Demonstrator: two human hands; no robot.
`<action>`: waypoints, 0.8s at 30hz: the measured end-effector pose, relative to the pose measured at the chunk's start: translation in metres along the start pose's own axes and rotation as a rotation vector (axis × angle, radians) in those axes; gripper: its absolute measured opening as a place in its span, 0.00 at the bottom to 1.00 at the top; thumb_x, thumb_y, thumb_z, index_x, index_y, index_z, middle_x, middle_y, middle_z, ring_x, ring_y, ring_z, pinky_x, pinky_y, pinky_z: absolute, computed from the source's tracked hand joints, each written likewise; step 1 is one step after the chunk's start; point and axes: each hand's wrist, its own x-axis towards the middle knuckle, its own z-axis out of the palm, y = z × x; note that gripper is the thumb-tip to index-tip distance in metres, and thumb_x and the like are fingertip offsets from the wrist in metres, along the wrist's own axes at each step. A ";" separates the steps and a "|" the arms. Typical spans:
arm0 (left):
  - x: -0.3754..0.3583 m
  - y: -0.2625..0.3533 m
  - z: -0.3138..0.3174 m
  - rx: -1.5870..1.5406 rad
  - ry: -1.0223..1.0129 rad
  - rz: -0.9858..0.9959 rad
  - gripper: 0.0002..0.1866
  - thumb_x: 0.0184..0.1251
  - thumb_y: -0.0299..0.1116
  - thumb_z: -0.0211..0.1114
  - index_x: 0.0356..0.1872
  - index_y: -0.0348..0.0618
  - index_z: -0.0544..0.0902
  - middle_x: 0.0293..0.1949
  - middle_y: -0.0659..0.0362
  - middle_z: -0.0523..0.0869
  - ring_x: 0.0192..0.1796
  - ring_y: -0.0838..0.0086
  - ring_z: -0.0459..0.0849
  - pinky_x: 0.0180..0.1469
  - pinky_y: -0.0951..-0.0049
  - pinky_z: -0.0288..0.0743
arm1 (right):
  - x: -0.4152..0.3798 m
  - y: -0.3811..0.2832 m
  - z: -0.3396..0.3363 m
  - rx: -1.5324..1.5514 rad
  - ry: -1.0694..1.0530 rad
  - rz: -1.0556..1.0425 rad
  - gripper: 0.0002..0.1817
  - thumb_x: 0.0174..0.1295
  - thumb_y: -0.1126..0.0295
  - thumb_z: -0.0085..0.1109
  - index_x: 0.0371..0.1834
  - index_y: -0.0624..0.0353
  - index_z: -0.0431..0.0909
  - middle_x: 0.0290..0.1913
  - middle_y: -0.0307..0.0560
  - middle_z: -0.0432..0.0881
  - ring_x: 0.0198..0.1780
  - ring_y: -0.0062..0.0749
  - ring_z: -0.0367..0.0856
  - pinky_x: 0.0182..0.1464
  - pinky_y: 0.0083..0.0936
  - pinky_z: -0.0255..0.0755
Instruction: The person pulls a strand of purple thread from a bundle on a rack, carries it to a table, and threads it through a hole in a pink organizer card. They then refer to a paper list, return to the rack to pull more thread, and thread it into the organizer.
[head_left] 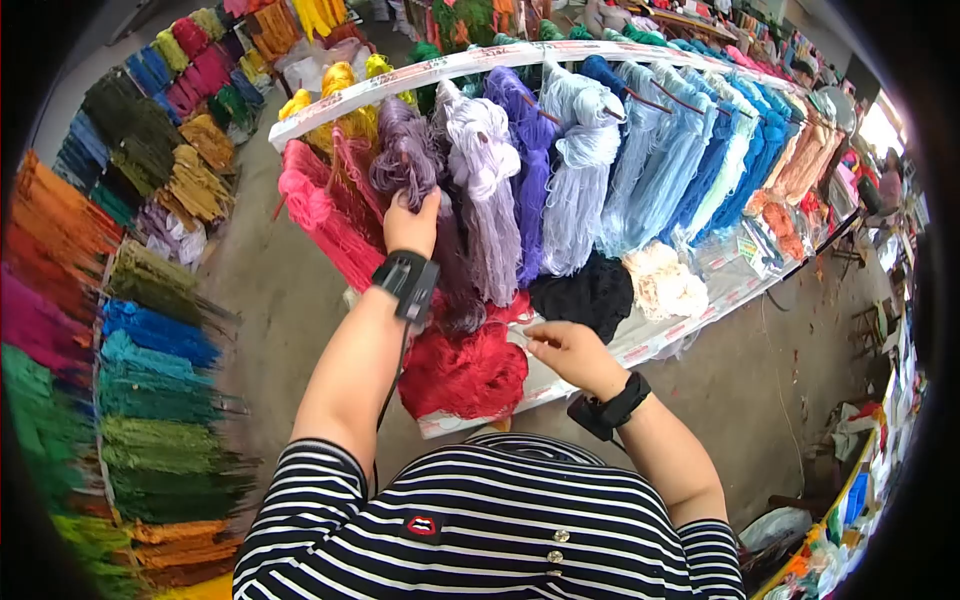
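Note:
A dusky purple yarn skein [405, 145] hangs from the white rack, and my left hand [412, 222] is closed on its lower bunch. Its strands run down behind my wrist to a dark mauve end just above the red yarn pile [465, 372]. To the right of that pile, my right hand [572, 352] hovers with its fingers drawn together; anything between the fingertips is too small to make out. Close by lie a black yarn bundle [585, 297] and a cream yarn bundle [668, 284]. Pink skeins [325, 215] hang left of the purple one, a pale lilac skein [480, 150] right of it.
The rack's white rail [440, 66] curves across, carrying violet, blue and peach skeins on pegs. A white lower board [650, 345] runs beneath them. Racks of coloured yarn [150, 400] stand along the left. Another person [888, 182] is far off at right.

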 end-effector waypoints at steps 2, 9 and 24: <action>-0.007 0.007 -0.017 -0.342 -0.192 -0.167 0.14 0.66 0.37 0.64 0.45 0.37 0.79 0.38 0.56 0.86 0.39 0.67 0.85 0.43 0.68 0.77 | 0.029 -0.021 -0.003 -0.011 0.105 -0.082 0.16 0.61 0.64 0.62 0.48 0.63 0.81 0.39 0.56 0.84 0.38 0.35 0.83 0.44 0.27 0.74; -0.013 0.019 -0.058 -0.986 -0.589 -0.506 0.13 0.76 0.34 0.50 0.55 0.41 0.73 0.46 0.59 0.84 0.44 0.73 0.84 0.42 0.71 0.79 | 0.097 -0.092 0.011 0.526 0.116 -0.006 0.13 0.66 0.68 0.59 0.48 0.64 0.82 0.37 0.37 0.84 0.35 0.15 0.78 0.35 0.14 0.70; -0.010 0.013 -0.054 -0.885 -0.592 -0.465 0.14 0.75 0.31 0.52 0.57 0.42 0.73 0.50 0.60 0.82 0.49 0.76 0.82 0.47 0.76 0.77 | 0.140 -0.090 0.036 0.738 0.135 0.324 0.09 0.63 0.66 0.59 0.37 0.61 0.81 0.29 0.37 0.82 0.25 0.15 0.74 0.24 0.12 0.65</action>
